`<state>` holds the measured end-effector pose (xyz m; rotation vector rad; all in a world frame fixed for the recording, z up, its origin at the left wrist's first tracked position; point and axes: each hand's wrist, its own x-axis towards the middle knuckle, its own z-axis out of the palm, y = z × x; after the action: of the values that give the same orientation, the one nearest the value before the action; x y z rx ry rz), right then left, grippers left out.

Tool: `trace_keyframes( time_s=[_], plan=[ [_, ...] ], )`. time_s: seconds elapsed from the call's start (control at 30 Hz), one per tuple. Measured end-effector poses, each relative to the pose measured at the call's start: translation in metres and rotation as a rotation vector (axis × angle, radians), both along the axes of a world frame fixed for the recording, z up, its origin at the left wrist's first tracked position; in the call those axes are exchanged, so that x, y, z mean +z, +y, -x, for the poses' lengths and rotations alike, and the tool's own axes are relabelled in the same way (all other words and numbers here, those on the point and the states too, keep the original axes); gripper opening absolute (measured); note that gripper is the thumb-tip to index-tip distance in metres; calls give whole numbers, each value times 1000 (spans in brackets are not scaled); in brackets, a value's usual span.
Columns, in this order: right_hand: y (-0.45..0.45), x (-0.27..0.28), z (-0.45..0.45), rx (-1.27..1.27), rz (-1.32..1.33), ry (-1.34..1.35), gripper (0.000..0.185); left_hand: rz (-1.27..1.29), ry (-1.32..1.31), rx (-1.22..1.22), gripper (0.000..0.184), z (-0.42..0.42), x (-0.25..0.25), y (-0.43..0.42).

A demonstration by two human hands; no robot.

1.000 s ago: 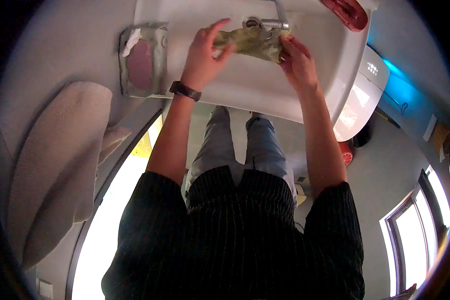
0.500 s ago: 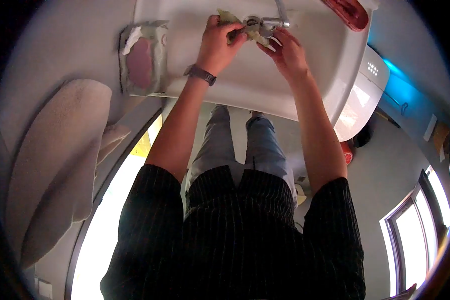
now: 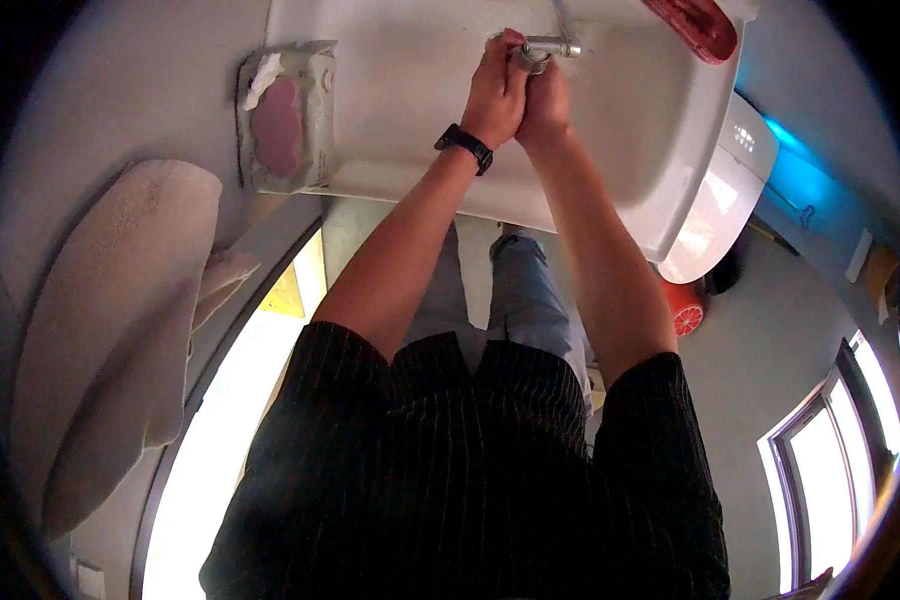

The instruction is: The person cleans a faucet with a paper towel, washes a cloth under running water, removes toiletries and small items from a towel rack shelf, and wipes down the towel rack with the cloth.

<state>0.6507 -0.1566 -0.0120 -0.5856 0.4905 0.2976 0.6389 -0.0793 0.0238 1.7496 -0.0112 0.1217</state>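
White washbasin (image 3: pixel 400 110); both hands (image 3: pixel 494 105) pressed together by the tap (image 3: pixel 552 45), grip unclear; packet (image 3: pixel 278 125) with white wad (image 3: pixel 262 80) atop.

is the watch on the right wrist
No, the black wristwatch sits at the wrist of the left hand, while the right hand has a bare wrist.

White sink (image 3: pixel 400 110), silver tap (image 3: pixel 552 46), black watch (image 3: pixel 467 147), black shirt (image 3: pixel 460 480) with thin pale stripes, faded blue jeans (image 3: pixel 530 290), greyish-beige towel (image 3: pixel 120 330).

We stretch both arms (image 3: pixel 402 248) forward.
Our left hand (image 3: pixel 497 100) meets our right hand (image 3: pixel 548 102); the fingers (image 3: pixel 511 38) seem curled, though partly hidden.
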Motion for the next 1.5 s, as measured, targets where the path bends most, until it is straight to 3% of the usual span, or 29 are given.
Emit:
trace_keyframes(
  time_s=[0.13, 0.27, 0.33, 0.47, 0.53, 0.57, 0.6, 0.63, 0.67, 0.7, 0.77, 0.8, 0.9, 0.97, 1.0, 1.1, 1.13, 1.2, 1.23, 1.3, 1.33, 1.37, 1.43, 1.5],
  plan=[
    [4, 8, -3, -50, 186, 42, 49, -144, 35, -51, 19, -11, -6, 6],
    [3, 1, -12, -45, 147, -7, 49, -253, 184, -106, 21, -24, -12, 8],
    [0, 3, -12, -22, 355, -22, 51, -254, 184, -95, 24, -26, -11, 6],
    [-36, 1, 6, 165, 673, -175, 57, -4, 538, -164, 31, -26, -14, 12],
    [-51, 19, 7, 148, 756, -36, 64, 368, 719, -212, 35, -18, -17, 25],
    [-58, 29, 7, 141, 783, 11, 66, 369, 719, -213, 35, -16, -14, 34],
    [-68, 45, 10, 169, 810, -97, 68, 174, 737, -304, 36, -13, 14, 41],
    [-70, 56, 4, 168, 766, -11, 69, -24, 749, -391, 38, -12, 28, 47],
    [-71, 67, -2, 163, 721, 76, 69, -100, 477, -504, 43, -8, 24, 52],
    [-74, 71, -5, 163, 718, 78, 69, -102, 480, -504, 43, -9, 25, 56],
    [-85, 75, -6, 243, 803, 53, 68, -696, 287, -662, 48, -12, 28, 63],
    [-90, 77, -6, 256, 780, 69, 66, -697, 288, -662, 48, -13, 26, 69],
    [-102, 72, -3, 291, 626, 36, 61, -508, 459, -520, 45, -16, 21, 72],
    [-100, 53, -3, 268, 494, 36, 58, 250, 691, -344, 37, -12, 24, 67],
    [-97, 50, -3, 243, 361, 35, 55, 249, 691, -344, 37, -12, 26, 64],
    [-88, 42, 1, 266, 354, 108, 48, 757, 689, -148, 30, -13, 30, 51],
    [-81, 37, 3, 267, 353, 109, 48, 757, 690, -147, 30, -13, 24, 48],
    [-64, 26, 7, 226, 79, 70, 40, 1212, 771, -95, 28, -13, 12, 38],
    [-54, 30, 7, 226, 79, 71, 40, 1212, 772, -94, 28, -11, 14, 30],
    [-33, 38, 5, 192, 7, 148, 38, 221, 432, -40, 28, -5, 17, 15],
    [-25, 39, 5, 175, -30, 187, 37, -114, 166, -52, 28, -7, 13, 13],
    [-17, 40, 5, 175, -31, 188, 37, -115, 167, -52, 28, -6, 9, 15],
    [-8, 37, 3, 36, -96, 248, 38, -425, 10, -73, 29, -5, 6, 18],
    [-8, 19, -1, 33, -129, 183, 37, -547, -105, -70, 23, 2, 4, 18]
  ],
)
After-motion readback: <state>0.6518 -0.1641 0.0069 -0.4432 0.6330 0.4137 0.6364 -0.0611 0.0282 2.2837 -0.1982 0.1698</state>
